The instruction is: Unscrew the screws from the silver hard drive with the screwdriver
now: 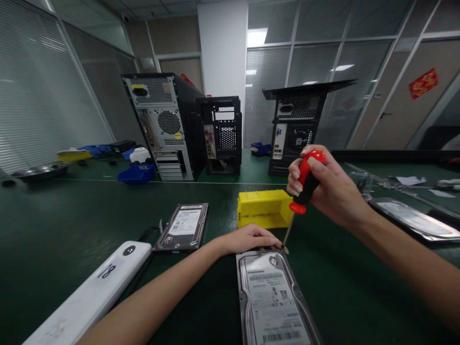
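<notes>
A silver hard drive (275,299) with a printed white label lies on the green table in front of me, running off the bottom edge. My right hand (336,189) is wrapped round the red and black handle of a screwdriver (305,189). Its thin shaft slants down to the drive's far right corner. At the far end of the drive lies my left hand (247,238), touching it, with fingers together and bent at the screwdriver's tip. What those fingertips pinch, if anything, is hidden.
Just beyond my hands sits a yellow bin (251,211). Left of them are another hard drive (185,227) and a white power strip (97,287) marked 18. At the back stand computer cases (190,129) and a blue tray (136,174). A silver drive (413,218) lies right.
</notes>
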Demonstrator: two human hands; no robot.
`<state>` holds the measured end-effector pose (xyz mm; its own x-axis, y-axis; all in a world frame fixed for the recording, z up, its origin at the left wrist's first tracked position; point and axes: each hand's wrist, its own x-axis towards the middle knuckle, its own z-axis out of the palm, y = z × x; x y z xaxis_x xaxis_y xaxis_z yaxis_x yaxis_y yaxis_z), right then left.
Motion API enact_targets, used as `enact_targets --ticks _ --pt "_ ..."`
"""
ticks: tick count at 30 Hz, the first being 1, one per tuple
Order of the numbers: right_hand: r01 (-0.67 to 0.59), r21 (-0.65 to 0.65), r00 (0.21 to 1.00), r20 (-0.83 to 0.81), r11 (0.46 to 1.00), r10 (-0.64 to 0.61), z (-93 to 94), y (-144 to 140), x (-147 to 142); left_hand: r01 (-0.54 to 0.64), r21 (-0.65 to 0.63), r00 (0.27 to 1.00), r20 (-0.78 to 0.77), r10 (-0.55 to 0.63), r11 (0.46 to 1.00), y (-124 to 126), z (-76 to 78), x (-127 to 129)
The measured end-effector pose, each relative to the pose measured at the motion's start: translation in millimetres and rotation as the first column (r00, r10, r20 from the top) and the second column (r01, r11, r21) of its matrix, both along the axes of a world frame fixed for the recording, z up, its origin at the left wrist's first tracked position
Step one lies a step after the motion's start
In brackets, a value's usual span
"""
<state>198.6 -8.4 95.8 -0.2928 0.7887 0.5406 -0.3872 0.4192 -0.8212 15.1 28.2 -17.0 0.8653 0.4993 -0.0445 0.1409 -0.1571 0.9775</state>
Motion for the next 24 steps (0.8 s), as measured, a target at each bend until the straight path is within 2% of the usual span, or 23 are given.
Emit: enact_targets --ticks 7,15,20,24 --pt "-0.015 -0.079 1.000 -0.001 0.997 0.015 4.2 -5.2 -0.5 0.006 0.010 1.000 0.002 -0.007 1.000 2.9 -4.4 0.3" --pt "0.089 -0.061 0.996 -0.004 0.994 -0.090 5.0 -4.3 1.3 -0.002 0.005 1.000 0.003 0.002 1.000 2.1 -4.0 0.6" --pt "0.060 -0.049 0.998 -0.001 0.997 -0.060 4.2 -1.3 3.4 0.018 0.017 1.000 0.022 -0.018 1.000 4.3 -7.5 -0.9" --pt "0.047 -0.088 0.999 -0.017 0.995 -0.048 7.5 -5.3 1.8 0.010 0.012 1.000 -0.003 -0.010 1.000 3.1 -4.9 -1.4"
